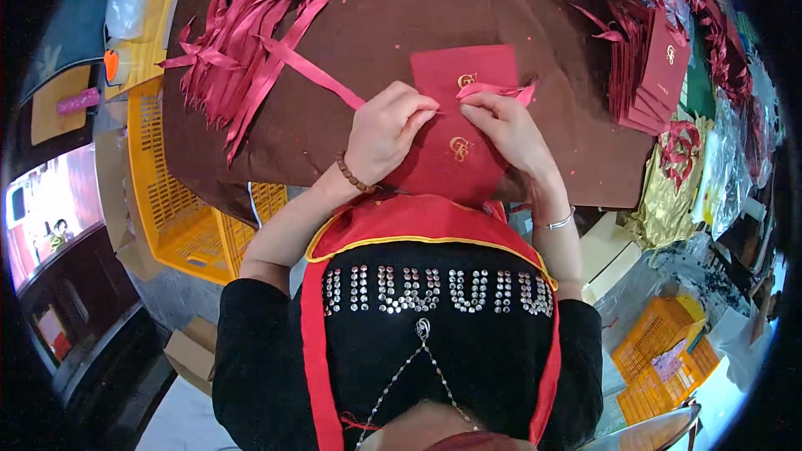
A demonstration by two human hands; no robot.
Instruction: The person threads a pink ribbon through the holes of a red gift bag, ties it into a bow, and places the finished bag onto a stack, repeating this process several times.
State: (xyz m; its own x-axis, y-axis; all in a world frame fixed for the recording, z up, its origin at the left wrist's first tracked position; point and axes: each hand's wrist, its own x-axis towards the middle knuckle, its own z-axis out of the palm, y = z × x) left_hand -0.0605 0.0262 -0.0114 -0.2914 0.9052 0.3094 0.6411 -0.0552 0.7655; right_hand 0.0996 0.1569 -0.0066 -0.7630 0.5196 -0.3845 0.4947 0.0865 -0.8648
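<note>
In front of me on the brown-covered table lies a dark red folder or pouch (430,75) with gold emblems, its near end by my apron. My left hand (383,129) is closed in a pinch over its left side, on a pink ribbon (322,78) that trails back toward the far left. Across from it, my right hand (511,129) pinches a ribbon too, whose loose end sticks out past the folder's right edge. Between the fingertips the ribbon is too small to follow. A heap of pink ribbons (242,42) spreads at the far left.
Stacked dark red folders with ribbons (652,67) stand at the table's right edge, beside gold wrapping (672,192) and clear plastic. A yellow crate (167,192) sits below the left edge. Another yellow crate (660,334) stands on the floor at the lower right.
</note>
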